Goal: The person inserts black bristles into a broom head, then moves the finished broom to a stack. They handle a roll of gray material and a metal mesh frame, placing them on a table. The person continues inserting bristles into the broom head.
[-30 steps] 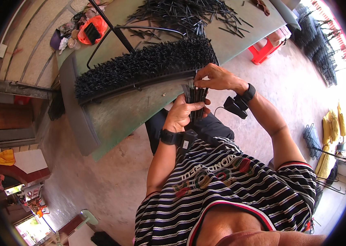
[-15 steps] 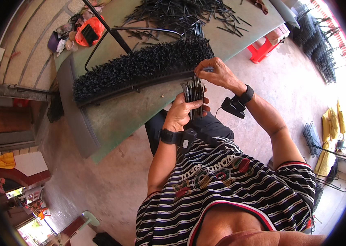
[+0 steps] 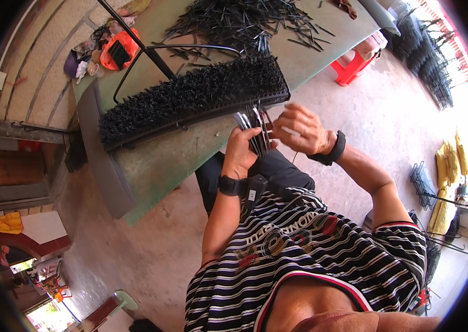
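gripping thin, glossy black strips (image 3: 254, 120)

The person is wearing a black shirt (image 3: 228, 288) with white stripes, pale lettering (image 3: 281, 228) and round coloured patterns (image 3: 273, 243) across the chest, red and white trim edging its neckline (image 3: 268, 299) and short sleeves (image 3: 403, 228). Dark trousers (image 3: 286, 170) are showing beyond its far hem. A black strap (image 3: 232, 186) is circling the left wrist beside a black box (image 3: 256, 183) bearing a white label (image 3: 252, 195), while another black band (image 3: 338, 148) is circling the right wrist.
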Demonstrator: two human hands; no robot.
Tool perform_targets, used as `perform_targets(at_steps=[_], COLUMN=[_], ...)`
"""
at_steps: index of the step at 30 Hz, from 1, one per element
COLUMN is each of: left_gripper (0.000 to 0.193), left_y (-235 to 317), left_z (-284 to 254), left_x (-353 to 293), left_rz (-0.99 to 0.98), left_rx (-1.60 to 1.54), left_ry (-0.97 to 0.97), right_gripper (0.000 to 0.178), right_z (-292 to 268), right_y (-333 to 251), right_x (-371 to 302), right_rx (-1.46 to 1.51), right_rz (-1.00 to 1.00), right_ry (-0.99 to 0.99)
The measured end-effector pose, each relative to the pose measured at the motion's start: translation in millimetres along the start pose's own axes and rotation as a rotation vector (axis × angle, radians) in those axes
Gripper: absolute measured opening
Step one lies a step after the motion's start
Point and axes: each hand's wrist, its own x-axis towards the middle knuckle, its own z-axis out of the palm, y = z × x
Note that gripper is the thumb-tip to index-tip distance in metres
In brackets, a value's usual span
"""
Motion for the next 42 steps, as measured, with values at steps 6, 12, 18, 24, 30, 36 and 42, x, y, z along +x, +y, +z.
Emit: perform_targets(at_steps=[6, 12, 18, 24, 30, 36, 42], left_gripper=[0.041, 0.034, 0.028, 0.013, 0.027, 0.024, 0.032], left_y=[-1, -3, -7, -23, -43, -37, -42], left_z=[-6, -12, 15, -2, -12, -39, -38], left_x=[12, 15, 3, 0, 15, 23, 28], left_rz=[-0.019, -0.014, -0.046, -0.183, -0.219, -0.07, -0.145], left_rx=[-0.151, -0.177, 0.125, 0.106, -0.034, 0.033, 0.163], left_ry=[0.037, 0.105, 0.177, 0.132, -0.063, 0.137, 0.058], right_gripper=[0.037, 0.027, 0.032, 0.029, 0.031, 0.028, 0.038], right_z=[15, 19, 8, 40, 17, 35, 46], right_y=[-18, -22, -8, 10, -20, -68, -87], right_x=[-25, -18, 3, -2, -16, -33, -44], right_rx=[0.096, 0.239, 0.431, 0.649, 0.276, 0.135, 0.208], right_rz=[0.062, 0.21, 0.847, 0.688, 0.87, 0.902, 0.964], right_ry=[-0.197, -0.101, 0.208, -0.103, 0.113, -0.022, -0.14])
